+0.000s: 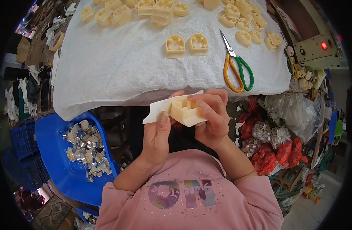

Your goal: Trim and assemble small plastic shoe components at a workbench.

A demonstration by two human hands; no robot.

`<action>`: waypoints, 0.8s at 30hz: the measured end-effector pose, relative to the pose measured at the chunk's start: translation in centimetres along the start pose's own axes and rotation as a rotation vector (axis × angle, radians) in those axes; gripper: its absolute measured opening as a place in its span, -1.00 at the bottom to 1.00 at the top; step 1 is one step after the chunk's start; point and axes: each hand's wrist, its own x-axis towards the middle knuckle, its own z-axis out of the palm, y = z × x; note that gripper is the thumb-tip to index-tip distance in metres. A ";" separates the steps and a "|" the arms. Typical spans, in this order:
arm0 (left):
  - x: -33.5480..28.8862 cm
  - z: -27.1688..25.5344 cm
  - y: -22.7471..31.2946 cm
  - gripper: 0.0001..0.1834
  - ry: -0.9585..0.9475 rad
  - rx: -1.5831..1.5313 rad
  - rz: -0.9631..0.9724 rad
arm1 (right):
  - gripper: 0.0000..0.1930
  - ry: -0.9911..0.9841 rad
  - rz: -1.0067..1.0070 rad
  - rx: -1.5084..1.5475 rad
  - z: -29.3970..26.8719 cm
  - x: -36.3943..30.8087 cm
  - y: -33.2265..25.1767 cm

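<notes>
Both hands, left hand and right hand, have fingers clamped on a cream plastic moulded part and a white sheet, held just below the white sack-covered table. Beyond it on that table lie two matching cream parts and, to their right, scissors with yellow and green handles.

Cluttered workshop. Counter under a white woven cloth. Blue plastic crates stacked by its left edge, a beige machine with a red light at its right corner, grey floor lower right.
</notes>
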 end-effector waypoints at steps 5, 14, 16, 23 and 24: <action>0.5 -1.7 0.4 -0.58 0.104 0.184 0.119 | -0.63 -0.042 0.037 -0.052 -0.8 -0.1 0.0; -0.1 -1.4 0.0 -0.68 0.231 0.457 0.098 | -0.65 -0.502 0.126 -0.326 -2.5 1.9 -2.4; 0.0 -1.1 -0.3 -0.68 0.215 0.428 0.102 | -0.66 -0.536 0.153 -0.320 -2.7 1.7 -2.4; 0.2 -0.6 -0.8 -0.70 0.151 0.646 0.126 | -0.76 -0.618 0.253 -0.296 -3.0 0.7 -1.9; 0.1 -0.5 -0.8 -0.71 0.137 0.703 0.139 | -0.78 -0.615 0.259 -0.289 -2.9 0.5 -1.9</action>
